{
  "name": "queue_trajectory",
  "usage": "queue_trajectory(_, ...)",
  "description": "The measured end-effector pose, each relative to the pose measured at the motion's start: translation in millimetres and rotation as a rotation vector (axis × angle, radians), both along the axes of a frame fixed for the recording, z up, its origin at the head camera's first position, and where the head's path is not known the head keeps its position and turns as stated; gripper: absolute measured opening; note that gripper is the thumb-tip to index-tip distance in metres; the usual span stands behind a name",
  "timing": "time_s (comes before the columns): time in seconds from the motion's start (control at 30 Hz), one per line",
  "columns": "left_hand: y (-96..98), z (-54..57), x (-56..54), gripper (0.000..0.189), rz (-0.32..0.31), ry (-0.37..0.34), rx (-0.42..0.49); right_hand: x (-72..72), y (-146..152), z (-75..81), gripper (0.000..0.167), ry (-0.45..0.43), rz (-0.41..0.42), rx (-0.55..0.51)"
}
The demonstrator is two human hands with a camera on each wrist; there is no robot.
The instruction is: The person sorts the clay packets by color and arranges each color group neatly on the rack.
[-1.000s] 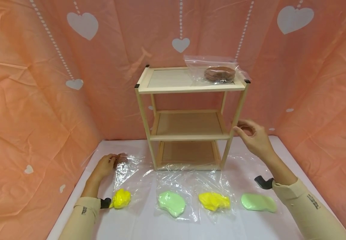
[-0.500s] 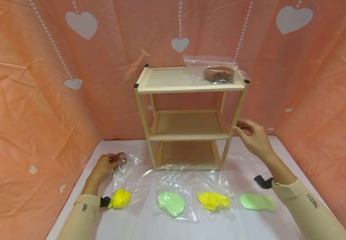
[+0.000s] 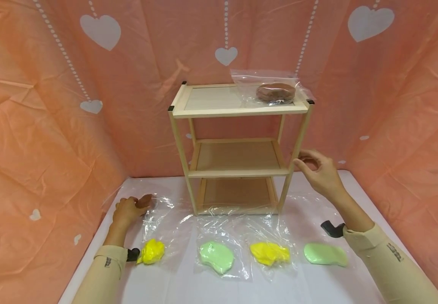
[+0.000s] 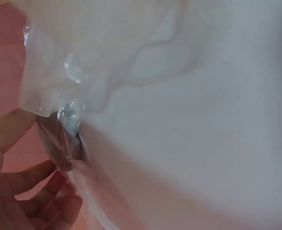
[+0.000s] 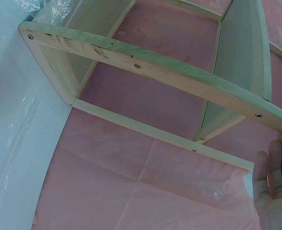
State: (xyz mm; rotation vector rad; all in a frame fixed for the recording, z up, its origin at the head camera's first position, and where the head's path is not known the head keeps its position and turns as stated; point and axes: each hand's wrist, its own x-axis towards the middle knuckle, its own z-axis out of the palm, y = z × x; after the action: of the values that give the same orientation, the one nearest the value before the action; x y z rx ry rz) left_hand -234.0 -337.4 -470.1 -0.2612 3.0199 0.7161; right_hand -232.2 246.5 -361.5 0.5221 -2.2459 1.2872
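In the head view my left hand (image 3: 126, 213) grips a brown lump of modelling clay (image 3: 144, 201) at the back left of the table. The left wrist view shows clear plastic (image 4: 54, 86) over that clay, with thumb and fingers at its edge. My right hand (image 3: 324, 175) holds the front right post of a three-tier wooden shelf (image 3: 238, 173), thumb and forefinger bent toward it. Several of its fingers (image 5: 275, 167) stretch up beside the post in the right wrist view; the thumb is out of sight there. Another brown clay lump (image 3: 276, 92) lies bagged on the top tier.
Along the front lie yellow clay (image 3: 153, 252), bagged green clay (image 3: 216, 257), a second yellow lump (image 3: 270, 253) and a second green one (image 3: 325, 254). Loose plastic bags spread toward the shelf's foot. Pink cloth (image 3: 139, 118) with hearts hangs behind and beside the white table (image 3: 184, 291).
My left hand has shifted slightly left and turned, so more of the brown clay shows beyond its fingers. The right hand stays at the post.
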Motion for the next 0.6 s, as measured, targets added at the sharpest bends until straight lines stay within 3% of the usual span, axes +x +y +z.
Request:
queue_trajectory(0.3, -5.4, 3.3, -6.8, 0.085, -0.081, -0.074, 0.048, -0.3, 1.2, 1.4, 0.027, 0.009, 0.004, -0.005)
queue_trajectory(0.6, -3.4, 2.0, -5.1, 0.088, -0.065, -0.053, 0.011, 0.1, 1.1, 3.2, 0.027, 0.008, 0.014, -0.008)
